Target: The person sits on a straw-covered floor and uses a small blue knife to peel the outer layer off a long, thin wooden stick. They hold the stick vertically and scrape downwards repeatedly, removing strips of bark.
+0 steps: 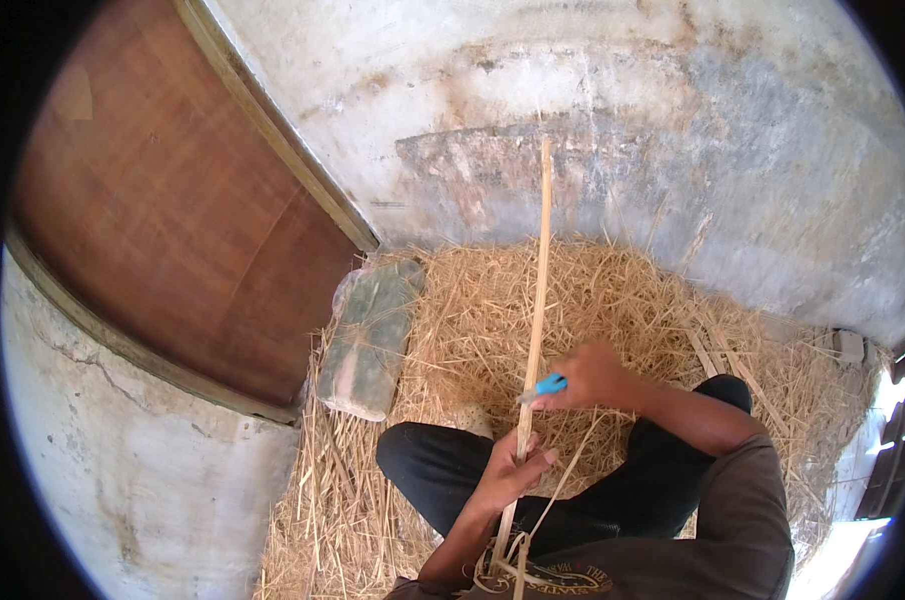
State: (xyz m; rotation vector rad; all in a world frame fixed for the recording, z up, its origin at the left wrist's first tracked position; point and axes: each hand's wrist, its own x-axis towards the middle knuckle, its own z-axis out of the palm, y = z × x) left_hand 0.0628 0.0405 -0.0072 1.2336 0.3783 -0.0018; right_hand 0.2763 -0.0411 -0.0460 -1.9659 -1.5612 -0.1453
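A long, pale bamboo strip (540, 300) stands slanting up from my lap, its far end in front of the wall. My left hand (511, 472) is closed around its lower part, above my crossed legs. In my right hand (595, 376) is a blue-handled knife (551, 384), gripped in closed fingers. Its short blade lies against the strip, a little above my left hand. Thin curled shavings (518, 560) hang at the strip's lower end, over my shirt.
Loose straw-like shavings (473, 330) cover the floor around my legs. A worn greenish block (373, 340) lies at the left, beside a brown wooden door panel (193, 220). The stained wall (633, 180) rises ahead. A small grey block (849, 346) sits far right.
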